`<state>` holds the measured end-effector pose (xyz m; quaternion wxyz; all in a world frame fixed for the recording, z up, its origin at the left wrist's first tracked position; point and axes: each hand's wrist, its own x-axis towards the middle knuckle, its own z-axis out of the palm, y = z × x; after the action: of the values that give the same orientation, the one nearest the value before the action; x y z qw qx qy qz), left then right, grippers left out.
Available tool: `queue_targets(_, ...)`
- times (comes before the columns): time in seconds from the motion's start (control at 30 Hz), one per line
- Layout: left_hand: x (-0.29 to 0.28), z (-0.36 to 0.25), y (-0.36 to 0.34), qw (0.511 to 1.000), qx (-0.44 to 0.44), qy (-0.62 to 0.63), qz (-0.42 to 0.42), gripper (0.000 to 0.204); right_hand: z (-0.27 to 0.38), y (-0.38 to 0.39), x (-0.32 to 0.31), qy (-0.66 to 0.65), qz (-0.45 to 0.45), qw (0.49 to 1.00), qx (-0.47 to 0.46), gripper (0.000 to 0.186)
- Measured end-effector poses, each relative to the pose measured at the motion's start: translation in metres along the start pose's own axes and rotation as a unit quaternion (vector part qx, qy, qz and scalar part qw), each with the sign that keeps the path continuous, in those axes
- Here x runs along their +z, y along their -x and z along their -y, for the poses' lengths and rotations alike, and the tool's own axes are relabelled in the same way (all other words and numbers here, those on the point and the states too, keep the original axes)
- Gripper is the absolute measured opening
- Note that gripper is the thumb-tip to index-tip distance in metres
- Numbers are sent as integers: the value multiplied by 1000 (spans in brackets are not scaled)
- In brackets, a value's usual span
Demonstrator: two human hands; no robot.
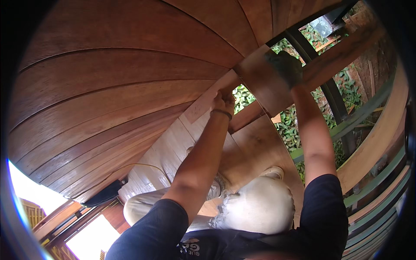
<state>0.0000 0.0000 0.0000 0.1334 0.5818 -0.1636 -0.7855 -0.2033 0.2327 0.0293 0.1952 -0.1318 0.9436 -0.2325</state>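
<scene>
Out in front, my right hand (286, 68), in a dark glove, grips the far right edge of a short brown wooden board (265, 89). This board lies across the open floor frame, tilted in view, and the glove hides part of its edge. My left hand (222, 103) is bare, with a band at the wrist. Its fingers are curled together at the edge of a gap beside the board, next to the wall's foot; what they hold, if anything, is hidden. Laid wooden floorboards (255, 141) reach up to the gap.
A wall of reddish wooden planks (130, 65) rises on the left. Dark metal joists (340, 102) and a long wooden beam (342, 54) cross above green plants (286, 123) on the right. A yellowish cable (149, 164) runs over the floor near my knee.
</scene>
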Motion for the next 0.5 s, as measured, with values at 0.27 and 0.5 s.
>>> queue_targets(0.27, 3, 5, 9, 1000, 15, -6, -6, 28, -35, 7, 14, 120, -73, 981, -133, 49)
queue_targets(0.5, 4, 9, 17, 1000, 16, -23, 6, 29, -23, -2, 32, 23, -57, 998, 14, 50)
